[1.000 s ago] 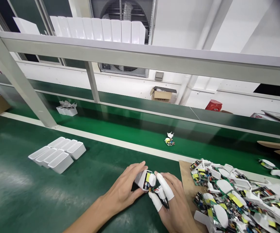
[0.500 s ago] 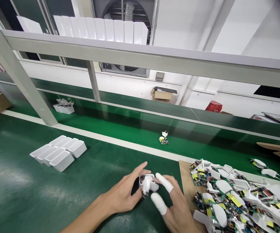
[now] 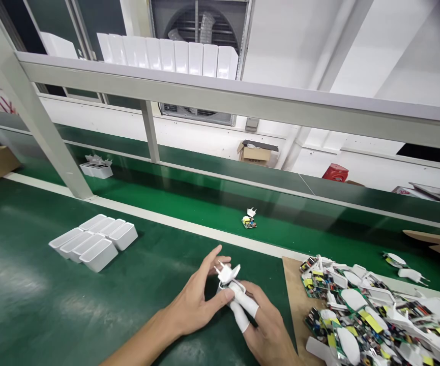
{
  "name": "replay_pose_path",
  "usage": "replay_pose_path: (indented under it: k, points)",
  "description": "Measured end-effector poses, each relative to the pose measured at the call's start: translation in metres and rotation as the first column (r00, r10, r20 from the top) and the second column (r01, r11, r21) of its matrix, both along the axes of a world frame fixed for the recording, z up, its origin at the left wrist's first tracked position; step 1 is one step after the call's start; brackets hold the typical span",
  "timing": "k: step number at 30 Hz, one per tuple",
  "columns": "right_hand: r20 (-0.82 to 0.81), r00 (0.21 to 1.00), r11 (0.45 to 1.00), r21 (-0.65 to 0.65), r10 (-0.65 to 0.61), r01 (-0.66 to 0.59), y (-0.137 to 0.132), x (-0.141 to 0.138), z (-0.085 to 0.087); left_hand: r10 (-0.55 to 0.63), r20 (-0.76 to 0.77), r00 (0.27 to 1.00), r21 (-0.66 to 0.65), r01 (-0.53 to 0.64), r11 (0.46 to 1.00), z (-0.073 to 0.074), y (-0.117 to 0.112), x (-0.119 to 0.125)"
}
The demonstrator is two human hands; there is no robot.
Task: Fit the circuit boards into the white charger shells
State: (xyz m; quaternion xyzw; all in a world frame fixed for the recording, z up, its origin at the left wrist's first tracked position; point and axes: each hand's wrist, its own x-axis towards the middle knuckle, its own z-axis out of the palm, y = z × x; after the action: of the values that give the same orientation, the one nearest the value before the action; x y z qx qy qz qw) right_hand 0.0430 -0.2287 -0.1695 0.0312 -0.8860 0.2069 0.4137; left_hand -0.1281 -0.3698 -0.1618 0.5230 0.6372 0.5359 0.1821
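Observation:
Both my hands meet low in the middle of the green bench. My left hand pinches a white charger plug piece whose two pins point up. My right hand, with white finger cots on two fingers, closes on the same piece from below and the right. The plug piece is held just above the bench mat. Its lower part is hidden between my fingers.
A heap of circuit boards with white plug parts lies on a brown board at the right. Several empty white housings stand at the left. On the green conveyor belt behind ride one assembled board and more parts.
The piece in my hands has been turned so that its pins now point up. My hands have shifted slightly. The lone board on the belt has drifted left.

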Motion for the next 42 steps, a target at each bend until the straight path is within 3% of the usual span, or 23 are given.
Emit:
replay_pose_path:
  k: [4,8,14,19,22,27,32,37,39,40,41,42]
  points:
    - [0.022,0.999,0.999,-0.025,-0.033,0.034,0.002,0.001,0.004,0.041,-0.218,0.975,0.125,-0.014,0.992,0.003,-0.003,0.0]
    - [0.187,0.982,0.998,-0.065,0.013,-0.001,0.002,0.0,-0.003,0.033,-0.391,0.92,0.106,0.01,0.994,0.011,-0.002,0.003]
    - [0.158,0.987,0.994,-0.097,-0.028,0.043,-0.002,-0.002,-0.013,0.017,-0.235,0.972,0.016,-0.013,1.0,0.013,-0.002,0.003]
    - [0.247,0.969,0.98,-0.195,0.016,0.033,-0.001,-0.001,-0.012,-0.046,-0.202,0.978,-0.026,0.042,0.999,0.012,-0.006,0.002]
    - [0.216,0.976,0.962,-0.257,-0.031,0.088,0.0,-0.001,-0.013,-0.068,-0.184,0.981,-0.042,0.061,0.997,0.012,-0.006,0.0]
    - [0.239,0.971,0.984,-0.164,-0.032,0.072,0.0,0.001,-0.017,-0.08,-0.181,0.98,-0.048,0.073,0.996,0.01,-0.006,-0.002]
    - [0.268,0.955,0.963,-0.195,-0.131,0.187,-0.005,-0.001,-0.018,-0.084,-0.173,0.981,-0.055,0.076,0.996,0.009,-0.007,-0.002]
    - [0.261,0.964,0.974,-0.198,-0.057,0.112,-0.006,-0.003,-0.013,-0.091,-0.154,0.984,-0.022,0.088,0.996,0.007,-0.006,-0.002]
    - [0.247,0.969,0.907,-0.405,-0.009,0.112,-0.005,-0.005,-0.01,-0.073,-0.126,0.989,0.023,0.077,0.997,0.004,-0.005,-0.001]
    - [0.236,0.971,0.812,-0.572,0.029,0.115,-0.005,-0.007,-0.008,-0.059,-0.122,0.991,0.038,0.064,0.997,0.003,-0.004,0.0]
    - [0.213,0.974,0.657,-0.746,0.075,0.112,-0.005,-0.008,-0.006,-0.042,-0.132,0.99,0.044,0.049,0.998,0.002,-0.002,0.002]
    - [0.17,0.979,0.451,-0.887,0.117,0.1,-0.005,-0.009,-0.005,-0.026,-0.16,0.987,0.044,0.034,0.998,0.002,-0.001,0.004]
